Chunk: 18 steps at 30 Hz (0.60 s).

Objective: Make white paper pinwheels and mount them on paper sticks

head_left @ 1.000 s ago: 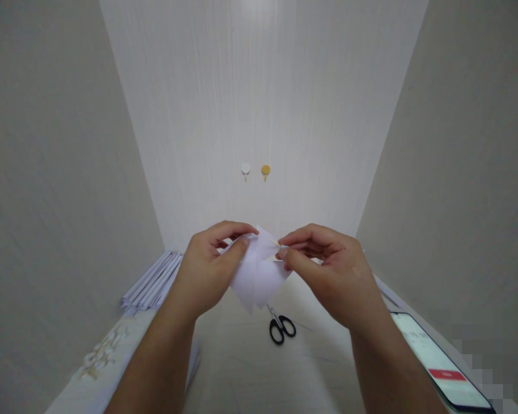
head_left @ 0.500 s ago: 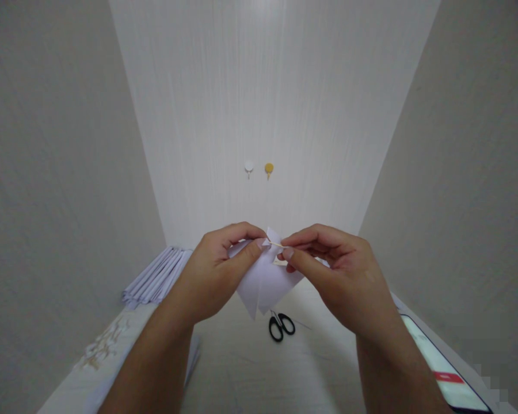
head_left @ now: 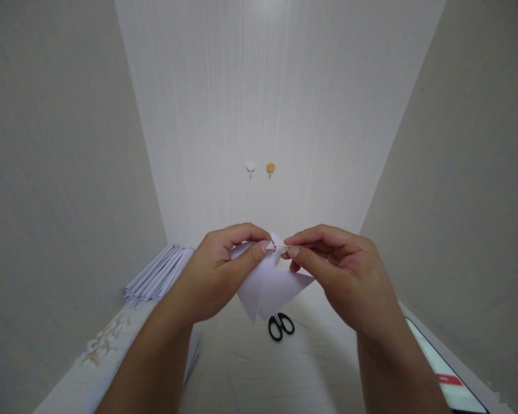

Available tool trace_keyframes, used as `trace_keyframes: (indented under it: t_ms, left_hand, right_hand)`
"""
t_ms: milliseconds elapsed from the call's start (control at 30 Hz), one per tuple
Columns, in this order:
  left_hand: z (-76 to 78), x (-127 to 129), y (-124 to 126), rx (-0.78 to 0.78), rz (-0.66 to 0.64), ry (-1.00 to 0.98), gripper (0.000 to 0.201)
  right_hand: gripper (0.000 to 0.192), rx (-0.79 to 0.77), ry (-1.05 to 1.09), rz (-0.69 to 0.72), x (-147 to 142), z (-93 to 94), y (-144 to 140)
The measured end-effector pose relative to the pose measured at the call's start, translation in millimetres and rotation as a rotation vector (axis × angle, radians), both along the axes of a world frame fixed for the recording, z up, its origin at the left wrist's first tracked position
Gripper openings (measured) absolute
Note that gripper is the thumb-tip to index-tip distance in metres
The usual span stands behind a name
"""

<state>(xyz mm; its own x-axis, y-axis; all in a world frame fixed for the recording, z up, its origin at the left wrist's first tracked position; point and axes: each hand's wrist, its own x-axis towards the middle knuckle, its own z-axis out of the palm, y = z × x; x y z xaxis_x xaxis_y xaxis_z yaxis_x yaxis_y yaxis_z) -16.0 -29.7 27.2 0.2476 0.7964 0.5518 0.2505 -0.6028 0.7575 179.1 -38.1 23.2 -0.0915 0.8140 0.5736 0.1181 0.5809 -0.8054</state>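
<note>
Between my hands hangs a folded white paper piece with pointed corners, held up above the table. My left hand pinches its upper part between thumb and forefinger. A thin, pale yellowish strand, like a string or rubber band, stretches from the paper's top to my right hand. The thumb and forefinger of that hand pinch the strand's other end. Its exact kind is too small to make out. Below the paper lie black-handled scissors, their blades mostly hidden.
Folded white papers are stacked at the left by the wall. Nearer lies a scatter of small white and tan pieces. A phone or tablet with a lit screen rests at the right. A white hook and a yellow hook are on the back wall.
The strand is pulled slightly further right and looks more level. More of the paper's right-hand corner shows below my right hand. My left hand keeps its pinch.
</note>
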Motion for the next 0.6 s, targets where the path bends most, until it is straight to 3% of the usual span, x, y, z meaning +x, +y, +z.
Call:
trace_keyframes:
  t_ms: [600]
  left_hand:
    - [0.8,-7.4,-2.7,-0.088,-0.061,0.034,0.019]
  right_hand:
    - [0.008,0.012,-0.070,0.022,0.6,2.9,-2.5]
